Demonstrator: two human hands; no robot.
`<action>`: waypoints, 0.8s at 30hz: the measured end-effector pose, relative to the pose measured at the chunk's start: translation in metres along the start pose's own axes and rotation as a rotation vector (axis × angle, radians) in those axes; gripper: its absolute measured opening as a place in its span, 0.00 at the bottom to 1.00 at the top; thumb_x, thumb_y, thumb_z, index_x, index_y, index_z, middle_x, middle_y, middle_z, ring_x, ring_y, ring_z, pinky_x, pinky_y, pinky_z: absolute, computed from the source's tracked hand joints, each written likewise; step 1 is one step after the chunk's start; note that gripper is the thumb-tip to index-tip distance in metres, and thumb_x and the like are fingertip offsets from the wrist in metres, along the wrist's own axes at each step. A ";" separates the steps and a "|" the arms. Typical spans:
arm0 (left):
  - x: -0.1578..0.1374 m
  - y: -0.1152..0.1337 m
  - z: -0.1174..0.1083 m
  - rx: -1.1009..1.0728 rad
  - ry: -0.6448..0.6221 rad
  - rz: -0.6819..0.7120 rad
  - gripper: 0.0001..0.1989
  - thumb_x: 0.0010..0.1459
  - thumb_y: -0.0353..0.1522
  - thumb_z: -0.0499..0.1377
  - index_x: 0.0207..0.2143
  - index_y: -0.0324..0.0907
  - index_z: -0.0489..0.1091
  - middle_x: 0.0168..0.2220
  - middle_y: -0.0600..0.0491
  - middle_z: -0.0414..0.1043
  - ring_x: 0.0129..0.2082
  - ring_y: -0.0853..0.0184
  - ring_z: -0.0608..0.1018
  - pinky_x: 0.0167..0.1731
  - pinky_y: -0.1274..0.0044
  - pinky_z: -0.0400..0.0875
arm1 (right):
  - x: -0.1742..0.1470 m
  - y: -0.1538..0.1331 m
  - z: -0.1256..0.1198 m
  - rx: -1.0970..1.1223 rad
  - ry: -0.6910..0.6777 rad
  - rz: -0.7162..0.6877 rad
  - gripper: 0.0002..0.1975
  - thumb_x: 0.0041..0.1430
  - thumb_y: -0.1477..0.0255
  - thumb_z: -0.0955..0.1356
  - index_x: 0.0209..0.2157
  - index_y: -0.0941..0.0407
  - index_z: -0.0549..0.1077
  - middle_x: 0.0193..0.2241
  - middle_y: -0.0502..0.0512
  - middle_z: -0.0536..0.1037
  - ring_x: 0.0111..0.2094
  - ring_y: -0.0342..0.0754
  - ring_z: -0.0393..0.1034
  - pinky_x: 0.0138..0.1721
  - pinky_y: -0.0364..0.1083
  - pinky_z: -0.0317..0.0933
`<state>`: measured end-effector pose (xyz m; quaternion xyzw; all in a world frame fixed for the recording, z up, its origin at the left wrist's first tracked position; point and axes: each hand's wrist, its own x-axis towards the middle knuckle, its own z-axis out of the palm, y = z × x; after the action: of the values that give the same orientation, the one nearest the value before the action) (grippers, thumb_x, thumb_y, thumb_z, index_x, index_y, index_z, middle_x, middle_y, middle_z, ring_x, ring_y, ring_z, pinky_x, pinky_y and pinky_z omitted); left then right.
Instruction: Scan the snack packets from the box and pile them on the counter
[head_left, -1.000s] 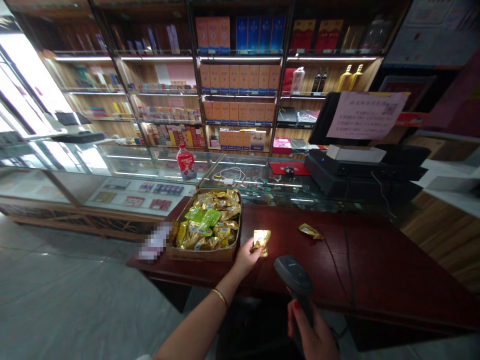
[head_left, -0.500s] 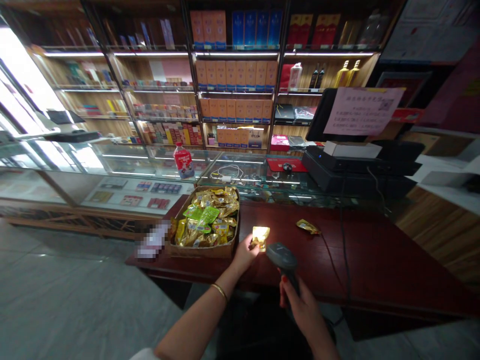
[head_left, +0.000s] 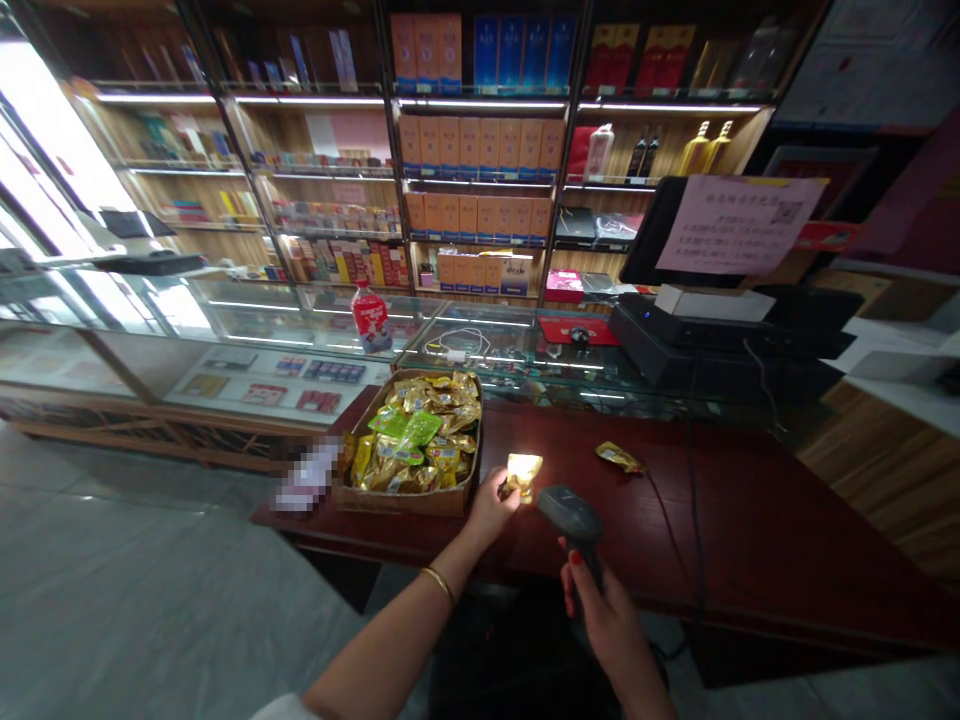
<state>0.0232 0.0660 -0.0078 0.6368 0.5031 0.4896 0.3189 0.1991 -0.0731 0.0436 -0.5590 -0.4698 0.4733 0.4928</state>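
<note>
My left hand [head_left: 491, 508] is closed on a small gold foil packet [head_left: 523, 474], held just above the dark red table. Bright light falls on the packet's face. My right hand [head_left: 604, 600] wraps round the handle of a dark grey barcode scanner [head_left: 571, 512], whose head points at the packet, a short gap apart. Left of my left hand is a cardboard box [head_left: 405, 502] filled with gold packets [head_left: 416, 400] and a few green ones [head_left: 418, 431]. Another gold packet [head_left: 619, 457] lies on the table to the right.
Behind the table [head_left: 750, 520] runs a glass display counter [head_left: 517, 375] with a red-labelled bottle [head_left: 370, 318], a white cable [head_left: 459, 347] and a mouse [head_left: 579, 335]. A monitor [head_left: 652, 235] stands at the right. A dark cable [head_left: 697, 500] crosses the table. Stocked shelves [head_left: 480, 185] line the wall.
The view has shifted slightly. Both hands keep their grips, the packet stays lit in front of the scanner, and nothing has been let go.
</note>
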 end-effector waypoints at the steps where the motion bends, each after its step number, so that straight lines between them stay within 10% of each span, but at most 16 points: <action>1: 0.000 -0.001 0.000 -0.013 0.006 0.011 0.07 0.52 0.24 0.58 0.35 0.40 0.71 0.36 0.53 0.71 0.38 0.66 0.73 0.42 0.76 0.69 | 0.000 -0.001 0.000 -0.002 -0.003 -0.001 0.28 0.60 0.43 0.66 0.39 0.55 0.75 0.22 0.46 0.71 0.23 0.45 0.65 0.29 0.44 0.61; 20: -0.005 0.007 0.002 -0.201 -0.005 -0.067 0.12 0.61 0.38 0.61 0.36 0.38 0.79 0.35 0.49 0.80 0.38 0.61 0.79 0.42 0.72 0.73 | -0.016 -0.008 0.004 -0.193 0.028 0.004 0.28 0.59 0.40 0.62 0.29 0.51 0.69 0.20 0.46 0.69 0.24 0.47 0.66 0.28 0.44 0.60; 24: -0.009 0.005 0.005 -0.311 0.020 -0.056 0.20 0.59 0.39 0.64 0.51 0.39 0.75 0.41 0.48 0.80 0.41 0.62 0.80 0.44 0.73 0.74 | -0.006 -0.003 0.009 -0.175 0.009 0.000 0.28 0.59 0.40 0.62 0.29 0.51 0.69 0.20 0.46 0.69 0.24 0.47 0.65 0.29 0.45 0.60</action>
<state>0.0299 0.0559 -0.0074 0.5607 0.4420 0.5587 0.4220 0.1890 -0.0776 0.0459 -0.6019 -0.5072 0.4281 0.4441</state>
